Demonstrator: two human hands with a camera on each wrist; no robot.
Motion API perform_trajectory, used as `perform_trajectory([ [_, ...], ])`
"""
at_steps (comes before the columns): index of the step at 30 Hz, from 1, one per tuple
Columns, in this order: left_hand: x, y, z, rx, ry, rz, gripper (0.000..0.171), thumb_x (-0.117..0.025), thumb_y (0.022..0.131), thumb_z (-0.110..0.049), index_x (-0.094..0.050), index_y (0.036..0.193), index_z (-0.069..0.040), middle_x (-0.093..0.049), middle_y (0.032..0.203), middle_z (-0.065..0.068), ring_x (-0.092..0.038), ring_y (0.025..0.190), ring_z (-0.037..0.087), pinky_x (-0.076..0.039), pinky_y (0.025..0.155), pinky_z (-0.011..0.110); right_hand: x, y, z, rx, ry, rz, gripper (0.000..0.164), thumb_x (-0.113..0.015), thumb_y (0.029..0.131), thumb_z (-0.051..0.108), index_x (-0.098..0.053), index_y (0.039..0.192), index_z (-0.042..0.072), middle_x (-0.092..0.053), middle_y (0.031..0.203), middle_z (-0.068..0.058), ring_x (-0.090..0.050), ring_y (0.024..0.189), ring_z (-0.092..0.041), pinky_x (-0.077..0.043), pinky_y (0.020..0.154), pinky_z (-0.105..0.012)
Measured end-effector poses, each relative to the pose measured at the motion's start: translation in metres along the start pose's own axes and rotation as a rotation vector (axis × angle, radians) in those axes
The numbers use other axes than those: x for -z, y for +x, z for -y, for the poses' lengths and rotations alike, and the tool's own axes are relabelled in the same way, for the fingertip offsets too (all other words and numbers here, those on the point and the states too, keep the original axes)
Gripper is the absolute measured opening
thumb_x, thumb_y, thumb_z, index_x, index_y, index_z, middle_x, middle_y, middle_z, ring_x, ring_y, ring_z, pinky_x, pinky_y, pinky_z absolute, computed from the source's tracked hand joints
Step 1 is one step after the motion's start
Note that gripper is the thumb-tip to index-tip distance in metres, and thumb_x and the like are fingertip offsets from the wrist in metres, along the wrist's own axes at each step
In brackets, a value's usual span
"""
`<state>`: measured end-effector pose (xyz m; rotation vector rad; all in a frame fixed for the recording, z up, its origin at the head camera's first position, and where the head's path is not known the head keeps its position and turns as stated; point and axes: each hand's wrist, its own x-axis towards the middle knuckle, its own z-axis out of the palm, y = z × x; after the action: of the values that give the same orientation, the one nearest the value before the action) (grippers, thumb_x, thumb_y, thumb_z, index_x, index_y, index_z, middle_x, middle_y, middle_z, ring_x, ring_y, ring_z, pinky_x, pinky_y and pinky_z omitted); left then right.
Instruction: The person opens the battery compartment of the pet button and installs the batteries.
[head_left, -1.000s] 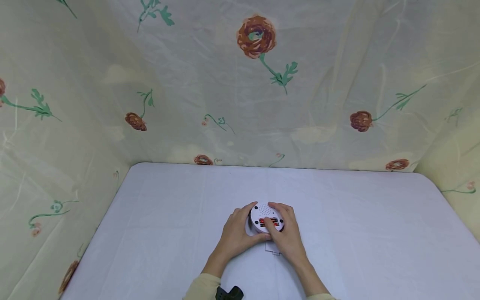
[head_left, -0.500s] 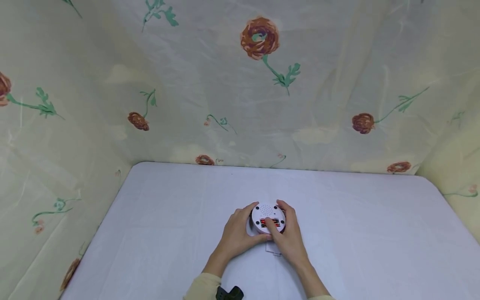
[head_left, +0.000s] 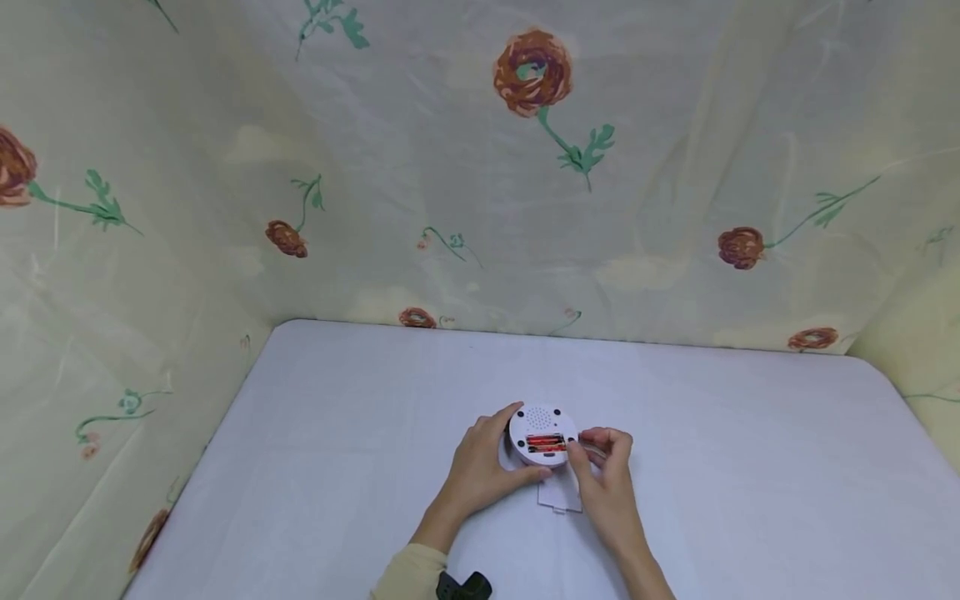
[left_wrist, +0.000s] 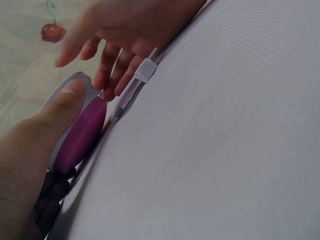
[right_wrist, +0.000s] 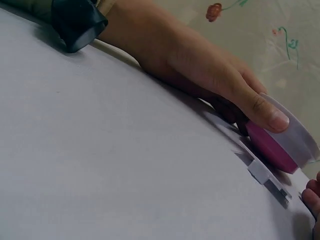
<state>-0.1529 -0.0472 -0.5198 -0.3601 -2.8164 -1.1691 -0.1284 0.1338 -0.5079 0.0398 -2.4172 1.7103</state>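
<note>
Red batteries [head_left: 546, 447] were seated in the round device [head_left: 538, 419], which was gripped by the left hand [head_left: 482, 463]; beside it, the battery cover [head_left: 559, 493] was unfitted, the right hand [head_left: 609, 485] loosely relaxed.

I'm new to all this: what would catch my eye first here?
Probably the bright red batteries, sitting in the open compartment of the round white device that the left hand holds. Then perhaps the big rust-coloured flower printed high on the backdrop, and the device's magenta side, plain in both wrist views.
</note>
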Motion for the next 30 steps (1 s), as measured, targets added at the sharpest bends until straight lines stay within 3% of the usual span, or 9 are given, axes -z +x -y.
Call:
perform_trajectory([
  [6,0.0,0.001,-0.002,0.01,0.008,0.007,0.095,-0.068,0.066,-0.071,-0.035,0.145,-0.029,-0.056,0.132,0.0,-0.052,0.112,0.016,-0.045,0.091,0.038,0.009,-0.011,-0.004,0.054,-0.133,0.073,0.036,-0.057,0.095,0.022,-0.041,0.12,0.001,-0.048,0.121,-0.008,-0.049,0.116,-0.018,-0.033,0.094,-0.003],
  [12,-0.001,0.0,-0.002,0.012,0.015,0.006,0.096,-0.068,0.066,-0.071,-0.035,0.145,-0.029,-0.056,0.132,0.0,-0.052,0.113,0.017,-0.045,0.091,0.039,0.018,-0.025,-0.011,0.196,-0.232,0.136,0.03,-0.063,0.091,0.019,-0.051,0.116,0.01,-0.05,0.117,0.001,-0.05,0.112,-0.014,-0.03,0.096,-0.003],
  [20,-0.001,-0.001,-0.002,0.02,0.024,0.003,0.098,-0.068,0.068,-0.069,-0.027,0.148,-0.031,-0.056,0.131,0.002,-0.054,0.113,0.02,-0.047,0.089,0.04,0.023,-0.034,-0.02,0.431,-0.386,0.186,0.05,-0.079,0.075,0.016,-0.061,0.121,0.017,-0.051,0.117,0.006,-0.04,0.112,-0.004,-0.023,0.097,-0.005],
  [24,0.0,-0.001,-0.002,0.024,0.012,-0.004,0.097,-0.07,0.069,-0.067,-0.027,0.148,-0.031,-0.056,0.13,0.003,-0.054,0.111,0.019,-0.047,0.087,0.039,0.021,-0.032,-0.019,0.472,-0.425,0.187,0.046,-0.081,0.071,0.012,-0.065,0.114,0.014,-0.052,0.112,0.006,-0.039,0.108,-0.005,-0.027,0.093,-0.008],
  [30,0.0,-0.001,-0.003,0.017,0.022,-0.003,0.095,-0.069,0.069,-0.066,-0.03,0.147,-0.029,-0.057,0.127,0.003,-0.054,0.108,0.018,-0.047,0.086,0.036,0.021,-0.032,-0.017,0.44,-0.46,0.186,0.033,-0.08,0.072,0.012,-0.068,0.103,0.017,-0.052,0.106,0.009,-0.039,0.107,-0.005,-0.029,0.091,-0.013],
])
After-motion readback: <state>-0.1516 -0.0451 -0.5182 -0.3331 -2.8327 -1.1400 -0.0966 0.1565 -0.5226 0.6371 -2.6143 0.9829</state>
